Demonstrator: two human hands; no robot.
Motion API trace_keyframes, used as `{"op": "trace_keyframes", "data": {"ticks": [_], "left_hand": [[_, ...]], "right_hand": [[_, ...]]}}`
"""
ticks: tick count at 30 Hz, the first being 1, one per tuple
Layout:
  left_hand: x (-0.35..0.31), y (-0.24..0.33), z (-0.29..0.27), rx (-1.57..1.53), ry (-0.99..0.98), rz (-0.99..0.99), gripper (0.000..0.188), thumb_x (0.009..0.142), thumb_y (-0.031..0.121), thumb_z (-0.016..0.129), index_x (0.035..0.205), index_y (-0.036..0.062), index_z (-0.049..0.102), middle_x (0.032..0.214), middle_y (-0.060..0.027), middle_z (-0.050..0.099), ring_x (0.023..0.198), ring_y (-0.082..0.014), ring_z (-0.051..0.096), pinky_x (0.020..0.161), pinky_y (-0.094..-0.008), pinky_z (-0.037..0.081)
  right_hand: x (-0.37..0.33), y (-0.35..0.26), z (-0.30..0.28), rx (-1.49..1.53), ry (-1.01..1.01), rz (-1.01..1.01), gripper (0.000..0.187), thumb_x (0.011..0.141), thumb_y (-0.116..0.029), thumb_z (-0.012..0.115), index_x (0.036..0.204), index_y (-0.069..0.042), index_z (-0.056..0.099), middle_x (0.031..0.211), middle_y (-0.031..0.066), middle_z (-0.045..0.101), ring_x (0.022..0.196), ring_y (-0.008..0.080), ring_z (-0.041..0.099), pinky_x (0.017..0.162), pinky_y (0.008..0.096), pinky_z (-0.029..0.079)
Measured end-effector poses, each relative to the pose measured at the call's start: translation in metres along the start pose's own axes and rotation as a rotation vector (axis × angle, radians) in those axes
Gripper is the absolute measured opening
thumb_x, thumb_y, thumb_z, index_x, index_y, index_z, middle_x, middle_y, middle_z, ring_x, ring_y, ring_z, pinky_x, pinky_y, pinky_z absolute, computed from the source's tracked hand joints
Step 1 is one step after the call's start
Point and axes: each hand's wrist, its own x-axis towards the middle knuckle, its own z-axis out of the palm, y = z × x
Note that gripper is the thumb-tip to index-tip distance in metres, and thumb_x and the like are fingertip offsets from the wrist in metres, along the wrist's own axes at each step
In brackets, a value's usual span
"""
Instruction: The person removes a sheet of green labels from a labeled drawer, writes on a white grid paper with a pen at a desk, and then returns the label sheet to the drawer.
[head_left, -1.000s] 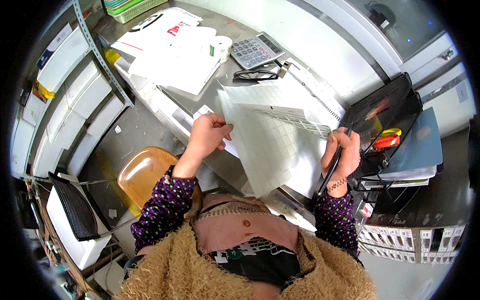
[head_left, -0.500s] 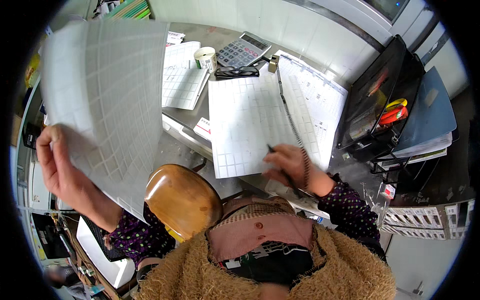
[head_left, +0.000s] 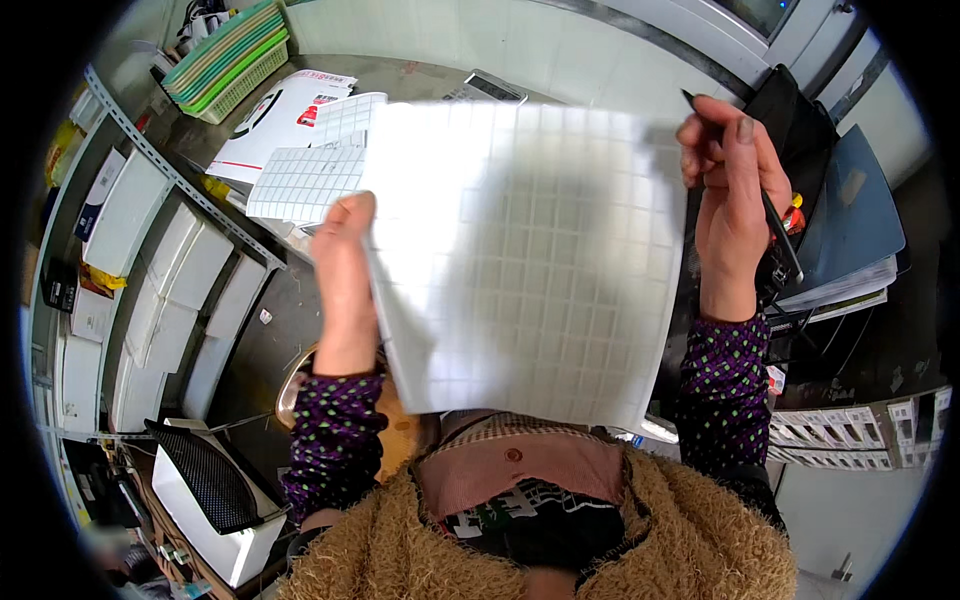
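A large white sheet printed with a grid of small boxes (head_left: pixel 530 260) is held up in front of me over the desk. My left hand (head_left: pixel 345 275) grips its left edge, thumb on the near face. Beside its upper right edge is my right hand (head_left: pixel 735 200), fingers curled round a slim black pen (head_left: pixel 783 237). Whether the right fingers also touch the sheet I cannot tell. Other grid sheets (head_left: pixel 305 180) lie on the desk to the left, partly covered. Behind the raised sheet only the top of a grey calculator (head_left: pixel 492 88) shows.
Stacked green plastic baskets (head_left: pixel 235 75) and a white package with red print (head_left: pixel 265 130) are at the far left. A black mesh organizer (head_left: pixel 790 110) and blue folder (head_left: pixel 855 210) stand right. Shelves hold white boxes (head_left: pixel 165 290); a brown stool (head_left: pixel 405 435) is below.
The grid sheet in my left hand has swung from the far left to the middle, covering the desk papers. My right hand has risen with the pen to the sheet's right edge.
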Motion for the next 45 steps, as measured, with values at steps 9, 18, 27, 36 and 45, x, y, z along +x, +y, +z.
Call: {"op": "trace_keyframes", "data": {"ticks": [9, 18, 27, 36, 45], "left_hand": [[0.024, -0.096, -0.013, 0.312, -0.063, -0.077, 0.014, 0.086, 0.009, 0.067, 0.09, -0.0011, 0.058, 0.076, -0.0003, 0.058, 0.066, -0.0059, 0.048, 0.059, -0.0221, 0.04], [0.025, -0.095, -0.016, 0.483, -0.135, -0.056, 0.012, 0.081, 0.004, 0.067, 0.088, -0.0017, 0.058, 0.07, -0.0024, 0.063, 0.064, -0.0075, 0.054, 0.058, -0.0237, 0.043], [0.023, -0.097, -0.012, 0.524, -0.111, 0.008, 0.011, 0.081, 0.004, 0.067, 0.085, -0.0006, 0.058, 0.065, -0.0012, 0.061, 0.059, -0.006, 0.051, 0.055, -0.0242, 0.041], [0.026, -0.101, -0.014, 0.525, -0.1, 0.039, 0.012, 0.08, 0.005, 0.067, 0.082, 0.0004, 0.057, 0.062, 0.0002, 0.058, 0.057, -0.0059, 0.048, 0.053, -0.0244, 0.04], [0.022, -0.098, -0.014, 0.547, -0.084, 0.04, 0.012, 0.08, 0.006, 0.067, 0.082, 0.0005, 0.056, 0.061, -0.0001, 0.057, 0.057, -0.0063, 0.047, 0.053, -0.0253, 0.04]], "right_hand": [[-0.032, 0.069, 0.043, -0.012, -0.444, 0.529, 0.021, 0.089, -0.009, 0.061, 0.107, -0.001, 0.068, 0.08, 0.0036, 0.067, 0.065, 0.0083, 0.057, 0.058, 0.0208, 0.046], [-0.098, 0.152, 0.04, -0.118, -0.351, 0.545, 0.012, 0.085, -0.009, 0.068, 0.094, 0.0, 0.068, 0.076, 0.0015, 0.066, 0.066, 0.0046, 0.055, 0.059, 0.0205, 0.045], [-0.106, 0.152, 0.054, -0.225, -0.479, 0.315, 0.005, 0.086, -0.003, 0.063, 0.09, 0.0, 0.062, 0.07, -0.0004, 0.059, 0.061, 0.0047, 0.049, 0.056, 0.0213, 0.041], [-0.097, 0.157, 0.046, -0.25, -0.381, 0.363, 0.001, 0.086, 0.0, 0.062, 0.085, 0.0, 0.062, 0.068, -0.0026, 0.056, 0.061, 0.0033, 0.045, 0.055, 0.0208, 0.038], [-0.113, 0.147, 0.036, -0.235, -0.532, 0.305, 0.002, 0.085, -0.001, 0.063, 0.086, 0.001, 0.062, 0.069, 0.0028, 0.058, 0.061, 0.0074, 0.048, 0.056, 0.0238, 0.041]]}}
